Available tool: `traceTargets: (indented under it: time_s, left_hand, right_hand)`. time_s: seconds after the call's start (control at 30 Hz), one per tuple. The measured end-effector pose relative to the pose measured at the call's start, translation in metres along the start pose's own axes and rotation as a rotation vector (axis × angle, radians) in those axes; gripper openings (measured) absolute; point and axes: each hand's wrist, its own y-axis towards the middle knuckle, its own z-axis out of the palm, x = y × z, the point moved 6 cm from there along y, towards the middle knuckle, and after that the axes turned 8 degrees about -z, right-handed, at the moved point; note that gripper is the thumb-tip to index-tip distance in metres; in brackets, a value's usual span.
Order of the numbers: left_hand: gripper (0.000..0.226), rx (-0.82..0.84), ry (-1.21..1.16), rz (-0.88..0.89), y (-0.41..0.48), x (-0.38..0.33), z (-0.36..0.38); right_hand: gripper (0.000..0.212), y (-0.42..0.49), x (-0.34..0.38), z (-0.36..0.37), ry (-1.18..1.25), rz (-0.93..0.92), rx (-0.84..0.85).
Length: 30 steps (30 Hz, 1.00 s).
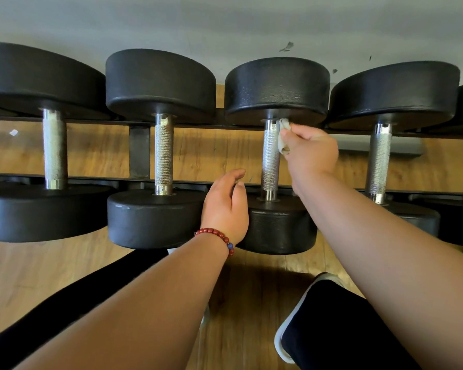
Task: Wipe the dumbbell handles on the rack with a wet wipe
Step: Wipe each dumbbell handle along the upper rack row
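Observation:
Several black dumbbells lie side by side on a dark metal rack (139, 153), their knurled steel handles pointing away from me. My right hand (309, 150) pinches a crumpled white wet wipe (283, 136) against the right side of the third dumbbell's handle (270, 158), near its far end. My left hand (226, 205) rests with relaxed fingers on the near head (278, 227) of that same dumbbell, left of the handle, holding nothing. A red bead bracelet circles my left wrist.
Neighbouring handles stand to the left (163, 153) and right (378, 161). A grey wall (225, 22) rises behind the rack. Wooden floor (38, 276) lies below, with my dark-clad legs and a white-soled shoe (292, 327) near the bottom.

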Motion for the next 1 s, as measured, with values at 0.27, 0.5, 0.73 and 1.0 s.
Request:
traceTargets:
  time_s: [0.27,0.5,0.73,1.0]
  left_hand:
    - [0.034,-0.005,0.009,0.007,-0.001,-0.001,0.0]
    - [0.034,0.001,0.011,0.001,-0.002,-0.001,0.0]
    - [0.035,0.001,0.019,0.009,-0.001,0.0,0.0]
    - [0.034,-0.004,0.024,0.011,0.0,0.0,0.0]
  right_hand:
    - [0.023,-0.001,-0.006,-0.008,0.048,0.079,0.082]
    - [0.013,-0.01,-0.018,-0.012,0.111,0.221,0.172]
    - [0.014,0.008,-0.002,-0.001,0.257,0.268,0.1]
    - [0.015,-0.001,-0.016,-0.01,0.131,0.268,0.179]
